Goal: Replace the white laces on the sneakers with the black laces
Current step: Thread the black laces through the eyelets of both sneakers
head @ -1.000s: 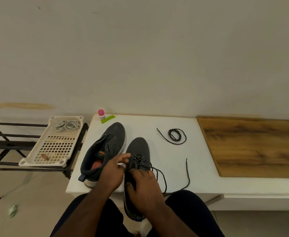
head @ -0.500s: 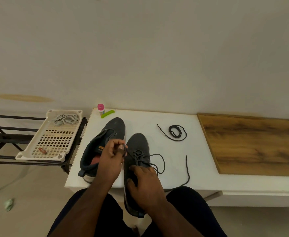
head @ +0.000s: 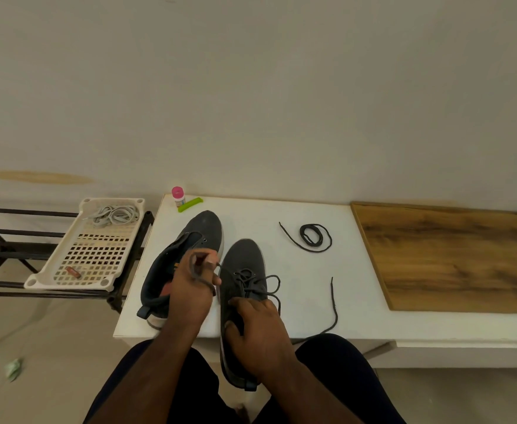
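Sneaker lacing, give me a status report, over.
Left hand pinches black lace taut; right hand grips right sneaker. Left sneaker unlaced, spare black lace coiled on table. White laces in basket. Nothing blocking.

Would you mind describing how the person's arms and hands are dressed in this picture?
Both forearms are bare: no sleeves reach into view, and the left hand and the right hand wear no gloves. No watch, ring or bracelet shows. Below the arms, the legs are covered in dark trousers.
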